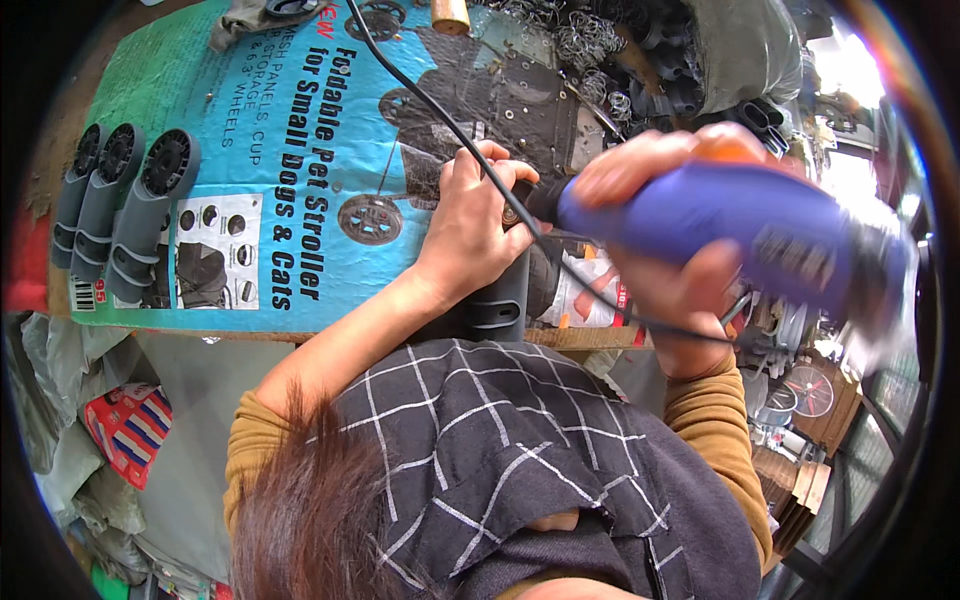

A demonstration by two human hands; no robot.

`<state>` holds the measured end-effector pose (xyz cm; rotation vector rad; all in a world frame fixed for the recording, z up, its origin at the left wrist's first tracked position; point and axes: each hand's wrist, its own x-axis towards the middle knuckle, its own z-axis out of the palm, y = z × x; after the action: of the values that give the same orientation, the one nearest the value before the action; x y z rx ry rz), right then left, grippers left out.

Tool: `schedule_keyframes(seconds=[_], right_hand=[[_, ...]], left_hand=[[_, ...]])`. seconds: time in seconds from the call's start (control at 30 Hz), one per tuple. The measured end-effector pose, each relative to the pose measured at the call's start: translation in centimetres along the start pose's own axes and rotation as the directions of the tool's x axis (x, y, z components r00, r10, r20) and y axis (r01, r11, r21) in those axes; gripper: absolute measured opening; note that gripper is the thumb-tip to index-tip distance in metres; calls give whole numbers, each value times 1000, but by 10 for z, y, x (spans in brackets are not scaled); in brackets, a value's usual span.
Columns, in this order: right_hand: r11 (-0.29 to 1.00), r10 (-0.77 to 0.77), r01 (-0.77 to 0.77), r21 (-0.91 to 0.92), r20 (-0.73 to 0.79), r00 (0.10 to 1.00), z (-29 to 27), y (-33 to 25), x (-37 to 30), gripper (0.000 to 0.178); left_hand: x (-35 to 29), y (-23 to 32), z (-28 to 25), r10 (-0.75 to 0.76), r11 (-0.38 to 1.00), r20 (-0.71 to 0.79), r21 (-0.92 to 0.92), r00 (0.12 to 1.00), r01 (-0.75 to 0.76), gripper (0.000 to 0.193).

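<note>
My right hand is wrapped round a blue power drill with a black nose, lying sideways and blurred by motion. Its nose points left and meets the fingers of my left hand. Those fingers are closed round the upper end of a grey plastic part, which sticks out toward my body at the table's near edge. A small brass-coloured piece shows between the fingers and the drill's nose; the exact contact is hidden. A black cord crosses over my left hand.
Three similar grey plastic parts with round ends lie at the left on a blue printed cardboard sheet. Metal springs or wire coils and a wooden handle lie at the far side. Clutter and stacked cartons stand at the right.
</note>
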<state>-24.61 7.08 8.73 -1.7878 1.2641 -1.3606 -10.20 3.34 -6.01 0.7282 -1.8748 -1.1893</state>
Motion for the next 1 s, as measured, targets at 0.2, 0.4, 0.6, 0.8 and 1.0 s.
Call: schedule_keyframes(seconds=[0.2, 0.4, 0.6, 0.8, 1.0], right_hand=[[781, 1, -363, -508, -581, 814, -22, 125, 78, 38], [549, 12, -334, -766, -392, 920, -19, 191, 78, 62], [886, 446, -463, 6, -279, 850, 21, 48, -43, 39], [911, 205, -282, -302, -261, 943, 61, 21, -107, 59], [871, 50, -257, -419, -445, 894, 6, 41, -123, 51]], left_hand=[[-2, 2, 0, -49, 999, 25, 25, 999, 48, 47], [2, 4, -4, -26, 999, -10, -39, 1000, 26, 35], [13, 9, -26, 134, 963, -337, -176, 932, -203, 9], [18, 30, -16, 558, 777, -368, -83, 743, -624, 9], [13, 17, -23, 499, 860, -268, 33, 824, -510, 30]])
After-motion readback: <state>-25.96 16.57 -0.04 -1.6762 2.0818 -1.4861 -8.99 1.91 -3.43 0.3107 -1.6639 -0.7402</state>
